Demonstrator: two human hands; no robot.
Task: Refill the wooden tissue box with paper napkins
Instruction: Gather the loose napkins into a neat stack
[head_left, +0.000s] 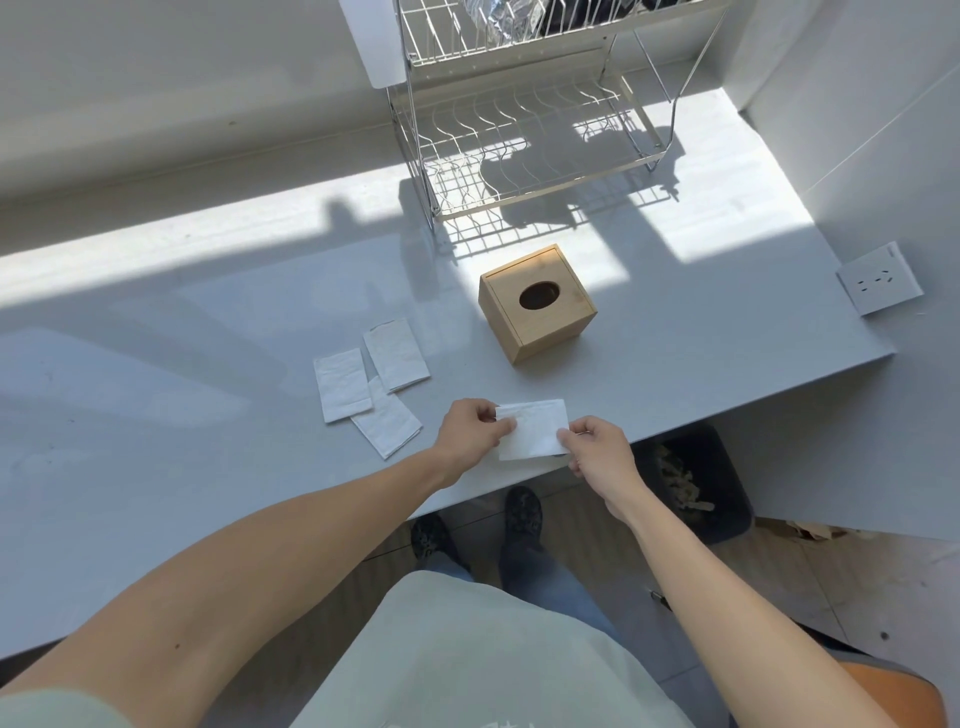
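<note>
A wooden tissue box (540, 306) with an oval hole in its closed lid stands on the grey counter (156, 364), just in front of the dish rack. A folded white paper napkin (535, 431) is held near the counter's front edge, below the box. My left hand (470, 434) pinches its left edge and my right hand (597, 452) pinches its right edge. Three more folded napkins (374, 379) lie flat on the counter to the left, partly overlapping.
A two-tier wire dish rack (530, 130) stands at the back of the counter. A white power socket (878, 278) sits at the right edge. Below the counter on the floor is a dark bin (722, 514) with scraps.
</note>
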